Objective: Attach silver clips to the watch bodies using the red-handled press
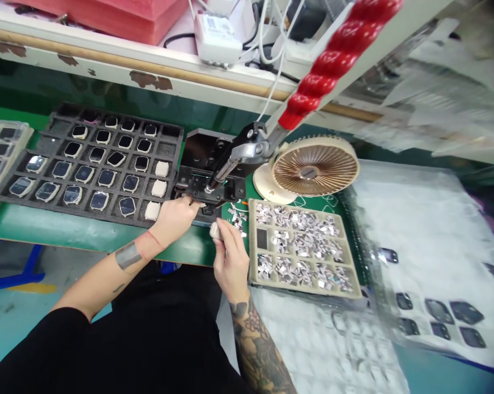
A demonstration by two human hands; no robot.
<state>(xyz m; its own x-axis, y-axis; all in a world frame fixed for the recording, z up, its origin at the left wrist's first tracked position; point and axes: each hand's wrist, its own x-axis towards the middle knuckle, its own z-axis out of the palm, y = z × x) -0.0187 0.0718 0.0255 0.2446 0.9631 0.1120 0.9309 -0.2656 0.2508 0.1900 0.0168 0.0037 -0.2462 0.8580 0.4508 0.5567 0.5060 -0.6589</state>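
Watch case (pixel 215 231), pale with rounded corners, sits gripped between the thumb and fingers of your right hand (pixel 232 261) — just in front of the black press (pixel 208 187). Under it runs your green bench (pixel 195 249); a white shelf (pixel 107 78) crosses above, a foam tray (pixel 167 146) lies left, a beige fan (pixel 315 167) right. Your left hand (pixel 176 219) bends its fingers at the press — whether they grip, you can't tell.
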